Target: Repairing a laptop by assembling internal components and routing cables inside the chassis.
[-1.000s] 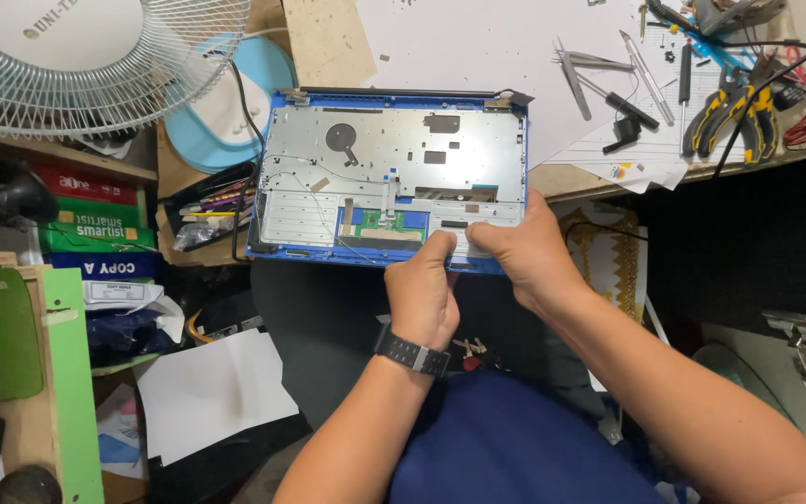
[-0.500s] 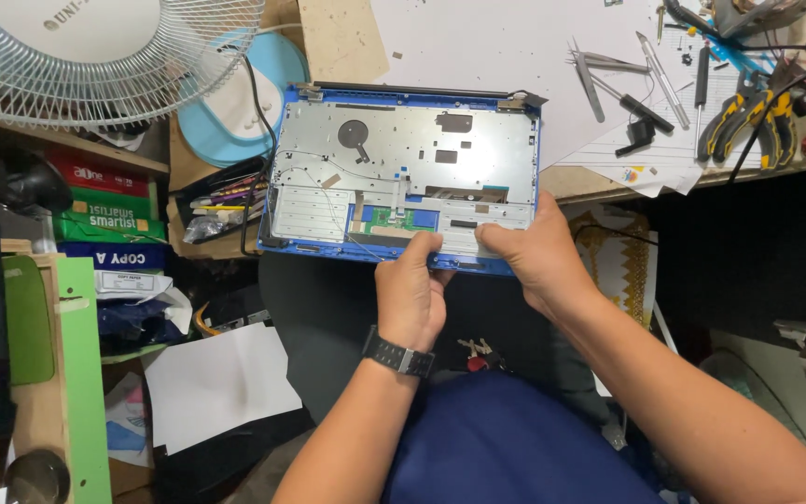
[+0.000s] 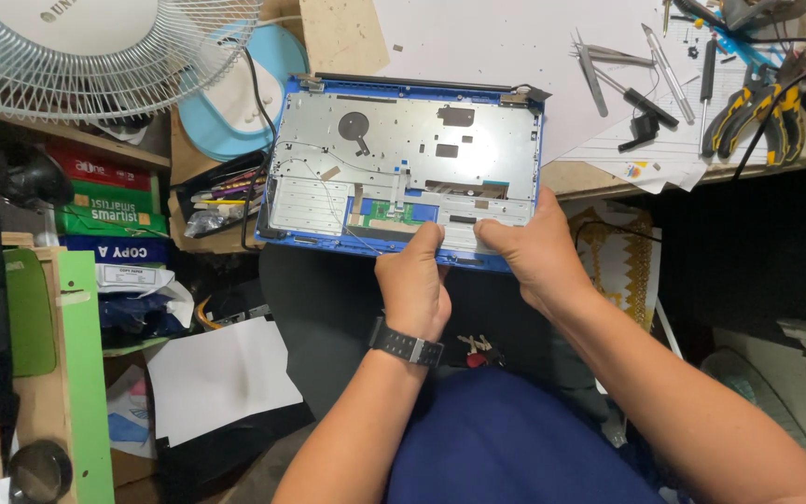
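Ok, opened blue laptop base (image 3: 403,159), inside facing up, sits centre-top of frame, near edge hanging off the desk (image 3: 599,177) toward the person. Left hand (image 3: 412,280) (black watch (image 3: 406,347) on wrist) is curled, fingertips pressing on the white strip by the lower edge of the chassis, w/ thumb side tucked under. Right hand (image 3: 529,247) is half closed on the lower right corner, thumb on top, fingers wrapped below the rim, so it grips the base itself. Neither hand has a tool.

Handling, my guess: thin metal plate in a plastic shell, light and fairly stiff but will flex if lifted by one corner. Thin wires and flat ribbon cables run across it, so fragile there. Best held by the blue rim on both sides, not by the plate or the small green board (image 3: 386,213).

Hard to tell: what exactly the left fingertips touch (a cable end or a cover strip, too small). Underside of chassis hidden. Fan (image 3: 95,47) upper left cut off by frame. Pliers (image 3: 748,112), tweezers (image 3: 590,70) and screwdrivers upper right lie well apart from both hands on paper (image 3: 515,37). Lower frame is blocked by the person's blue shirt (image 3: 515,439).
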